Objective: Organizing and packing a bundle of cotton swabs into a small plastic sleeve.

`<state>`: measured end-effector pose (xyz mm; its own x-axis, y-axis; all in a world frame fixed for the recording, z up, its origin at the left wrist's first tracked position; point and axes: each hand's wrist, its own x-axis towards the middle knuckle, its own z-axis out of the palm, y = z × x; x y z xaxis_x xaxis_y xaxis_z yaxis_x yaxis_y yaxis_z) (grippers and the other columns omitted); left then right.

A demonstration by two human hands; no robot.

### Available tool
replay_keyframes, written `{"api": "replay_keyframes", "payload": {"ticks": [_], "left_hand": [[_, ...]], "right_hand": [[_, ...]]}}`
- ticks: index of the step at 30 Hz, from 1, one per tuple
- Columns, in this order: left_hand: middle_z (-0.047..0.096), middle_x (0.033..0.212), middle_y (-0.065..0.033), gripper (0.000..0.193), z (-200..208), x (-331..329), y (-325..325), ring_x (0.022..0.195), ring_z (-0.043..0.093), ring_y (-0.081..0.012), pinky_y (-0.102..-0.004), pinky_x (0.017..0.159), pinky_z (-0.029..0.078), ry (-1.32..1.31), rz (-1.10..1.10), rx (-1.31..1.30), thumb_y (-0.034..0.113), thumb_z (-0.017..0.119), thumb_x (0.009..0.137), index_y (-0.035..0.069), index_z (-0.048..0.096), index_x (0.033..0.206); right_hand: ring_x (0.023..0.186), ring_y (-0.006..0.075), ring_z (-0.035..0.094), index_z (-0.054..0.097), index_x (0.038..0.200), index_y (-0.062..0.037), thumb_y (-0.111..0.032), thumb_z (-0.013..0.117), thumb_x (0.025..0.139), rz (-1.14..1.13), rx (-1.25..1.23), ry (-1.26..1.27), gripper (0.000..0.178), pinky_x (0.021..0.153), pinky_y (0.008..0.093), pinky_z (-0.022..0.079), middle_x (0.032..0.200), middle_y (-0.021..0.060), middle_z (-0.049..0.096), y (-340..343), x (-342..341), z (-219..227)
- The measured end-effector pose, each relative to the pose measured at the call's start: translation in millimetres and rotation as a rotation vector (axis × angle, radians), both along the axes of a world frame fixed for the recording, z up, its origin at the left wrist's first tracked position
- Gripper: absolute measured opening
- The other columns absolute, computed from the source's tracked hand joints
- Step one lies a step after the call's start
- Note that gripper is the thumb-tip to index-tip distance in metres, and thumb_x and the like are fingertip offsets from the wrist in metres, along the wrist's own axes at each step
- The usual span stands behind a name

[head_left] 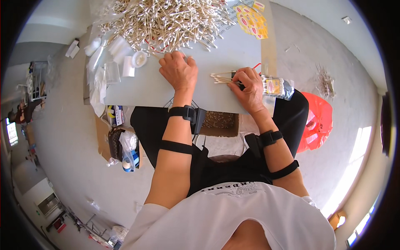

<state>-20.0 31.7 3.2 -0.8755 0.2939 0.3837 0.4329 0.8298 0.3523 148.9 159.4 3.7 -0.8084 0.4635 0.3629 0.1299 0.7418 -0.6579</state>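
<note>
A large heap of loose cotton swabs (pixel 166 25) covers the far part of the grey table. At its near edge is my left hand (pixel 179 71), fingers curled and closed; the fingertips are hidden, so what they pinch cannot be made out. My right hand (pixel 248 85) is closed round a few cotton swabs (pixel 221 78), whose white tips stick out to the left. A dark piece shows beneath its fingers. Against this hand's right side lies a clear packet of cotton swabs (pixel 273 86) with a yellow label, reaching over the table's right edge.
Yellow labels (pixel 252 21) lie at the far right. Left of my left hand are a white round tub (pixel 139 59), a clear cup (pixel 112 72) and crumpled plastic bags (pixel 98 87). An open box (pixel 221 123) sits below the table front, and a red bag (pixel 318 125) is right of my leg.
</note>
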Motion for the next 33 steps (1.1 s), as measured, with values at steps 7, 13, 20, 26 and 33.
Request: {"api": "replay_keyframes", "payload": {"ticks": [7, 13, 20, 26, 33], "left_hand": [[0.057, 0.09, -0.0082, 0.007, 4, 34, 14, 0.095, 0.052, -0.0303, -0.0451, 0.077, 0.04, -0.14, -0.276, -0.047, 0.009, 0.066, 0.075, 0.009, 0.063, 0.081], [0.056, 0.105, -0.0084, 0.04, 2, 13, 16, 0.103, 0.051, -0.0319, -0.048, 0.086, 0.04, -0.062, -0.419, 0.216, -0.003, 0.062, 0.071, 0.008, 0.062, 0.109], [0.05, 0.126, -0.0076, 0.05, 11, -18, 16, 0.12, 0.044, -0.0321, -0.0485, 0.096, 0.036, 0.056, -0.412, -0.038, 0.001, 0.067, 0.074, 0.009, 0.058, 0.123], [0.049, 0.13, -0.0077, 0.053, -3, -16, 11, 0.124, 0.041, -0.0324, -0.0498, 0.101, 0.032, 0.007, -0.382, -0.06, 0.009, 0.07, 0.077, 0.009, 0.056, 0.128], [0.047, 0.133, -0.0076, 0.051, -8, -17, 12, 0.129, 0.037, -0.0319, -0.0499, 0.105, 0.028, 0.026, -0.365, -0.072, 0.011, 0.069, 0.08, 0.01, 0.055, 0.129]], "right_hand": [[0.082, 0.0298, 0.058, 0.059, 0.081, -0.0073, -0.01, 0.076, 0.07, -0.022, -0.127, 0.012, 0.021, 0.072, 0.041, 0.048, 0.087, 0.0073, 0.057, -1, 0, 7], [0.083, 0.0305, 0.062, 0.063, 0.092, -0.0071, -0.019, 0.077, 0.075, -0.101, -0.104, 0.022, 0.025, 0.07, 0.041, 0.051, 0.089, 0.0098, 0.059, 14, -58, 24], [0.086, 0.0302, 0.065, 0.066, 0.096, -0.0078, -0.029, 0.079, 0.073, -0.151, 0.107, -0.185, 0.033, 0.071, 0.0419, 0.053, 0.095, 0.0118, 0.065, 8, -123, 15], [0.081, 0.031, 0.066, 0.066, 0.081, -0.0083, -0.025, 0.073, 0.073, -0.165, 0.029, -0.237, 0.02, 0.07, 0.0419, 0.053, 0.085, 0.0101, 0.067, 4, -125, 2], [0.07, 0.0304, 0.065, 0.067, 0.072, -0.0087, -0.019, 0.069, 0.071, -0.148, -0.121, -0.369, 0.011, 0.064, 0.0395, 0.051, 0.069, 0.0097, 0.066, 23, -108, 7]]}}
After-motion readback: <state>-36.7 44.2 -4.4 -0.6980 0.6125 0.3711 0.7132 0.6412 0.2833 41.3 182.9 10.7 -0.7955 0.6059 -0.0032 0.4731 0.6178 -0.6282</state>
